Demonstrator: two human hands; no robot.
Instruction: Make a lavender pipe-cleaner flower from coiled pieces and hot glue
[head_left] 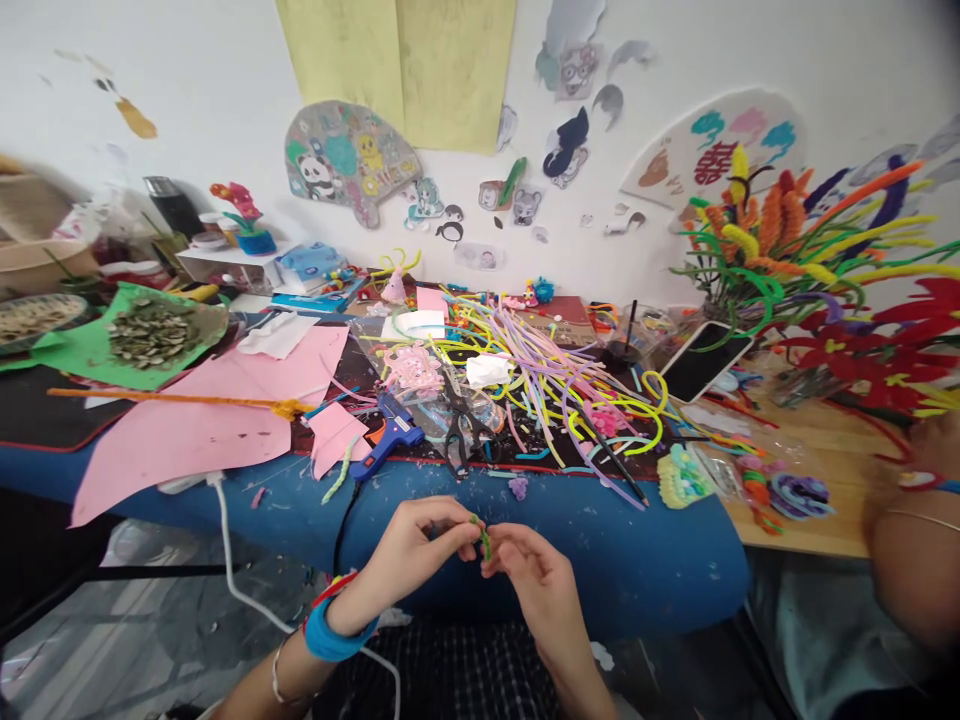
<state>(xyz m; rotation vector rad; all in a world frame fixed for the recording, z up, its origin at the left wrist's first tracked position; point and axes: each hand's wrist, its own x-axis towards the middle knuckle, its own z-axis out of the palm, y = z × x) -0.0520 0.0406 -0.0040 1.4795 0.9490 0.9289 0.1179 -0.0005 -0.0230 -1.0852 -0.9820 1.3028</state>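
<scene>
Just in front of the blue table edge, my left hand (pixel 439 540) and my right hand (pixel 529 570) meet around a short green pipe cleaner (pixel 485 541). Fingertips of both hands pinch it, and part of it is hidden behind them. Beyond my hands lie black-handled scissors (pixel 459 440) and a small purple fuzzy piece (pixel 518 487). To their left rests a blue glue gun (pixel 390 436) beside a pale green twisted pipe cleaner (pixel 341 474).
Loose pipe cleaners (pixel 555 370) cover the table's middle. Pink paper (pixel 217 440) and sunflower seed shells (pixel 154 335) lie left. A phone (pixel 705 360) leans before pipe-cleaner flowers (pixel 787 230). Another person's arm (pixel 919 540) is at far right. A white cable (pixel 229 560) hangs down.
</scene>
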